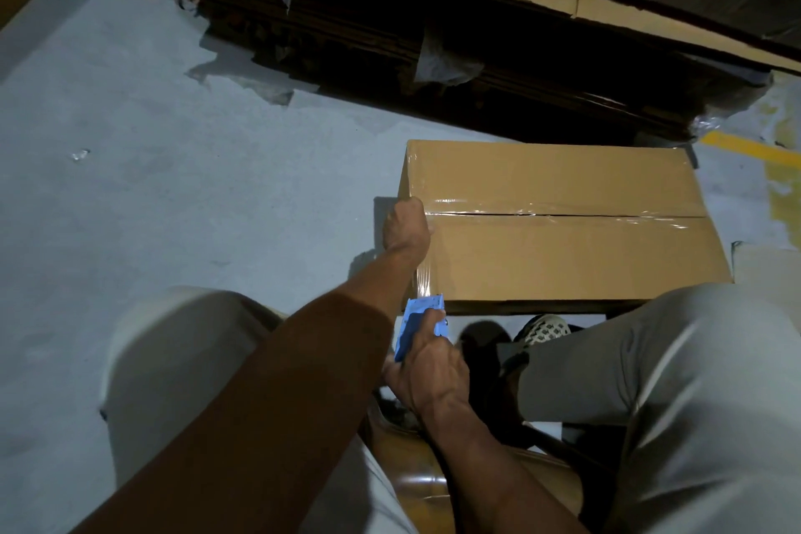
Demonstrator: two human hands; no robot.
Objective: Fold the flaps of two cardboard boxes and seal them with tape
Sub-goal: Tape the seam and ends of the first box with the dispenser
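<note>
Cardboard box point(563, 221), frame centre, flaps closed, clear tape point(542, 213) along seam. Left hand point(405, 228) fingers curled over left end; right hand point(427, 373) gripping blue tape dispenser point(418, 317) below.

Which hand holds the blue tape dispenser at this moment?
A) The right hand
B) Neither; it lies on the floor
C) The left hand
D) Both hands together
A: the right hand grips the blue tape dispenser at the near edge of the cardboard box, while the left hand holds the box's left end where the clear tape over the seam ends.
</note>
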